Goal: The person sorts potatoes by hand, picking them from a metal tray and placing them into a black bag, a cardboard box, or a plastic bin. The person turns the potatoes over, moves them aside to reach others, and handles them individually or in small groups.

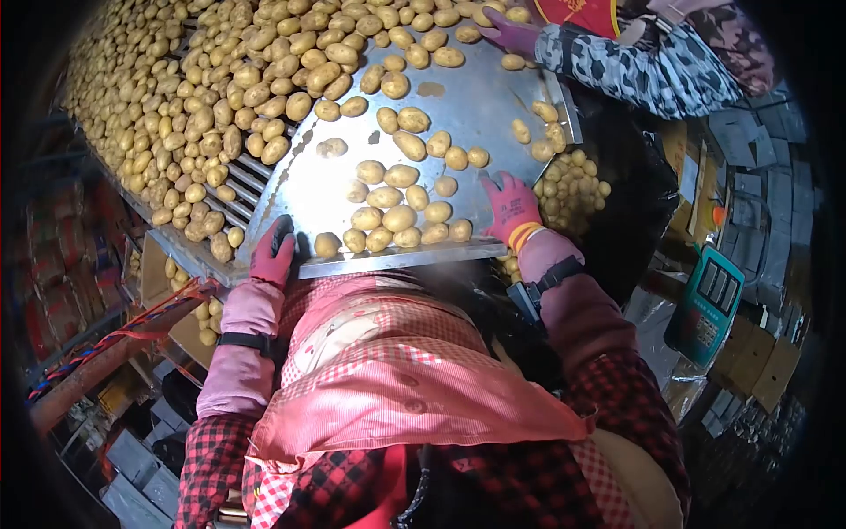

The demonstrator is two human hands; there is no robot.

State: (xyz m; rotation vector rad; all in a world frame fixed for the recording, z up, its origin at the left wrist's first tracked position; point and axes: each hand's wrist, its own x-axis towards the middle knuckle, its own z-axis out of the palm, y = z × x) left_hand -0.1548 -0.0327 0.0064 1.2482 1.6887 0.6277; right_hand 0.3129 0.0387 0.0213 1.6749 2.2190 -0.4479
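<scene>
Right hand [509, 204] sits nearest the potatoes [401, 216], which lie just to its left on the metal chute [476, 106]; fingers spread flat, holding nothing; left hand [275, 254] probably gripping the chute's edge.

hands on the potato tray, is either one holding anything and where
Neither holds a potato. The left hand grips the near edge of the metal tray; the right hand rests flat on it beside potatoes.

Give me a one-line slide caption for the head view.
Gloved left hand and right hand rest on a metal sorting tray of potatoes; a co-worker's gloved hand reaches in opposite.
</scene>
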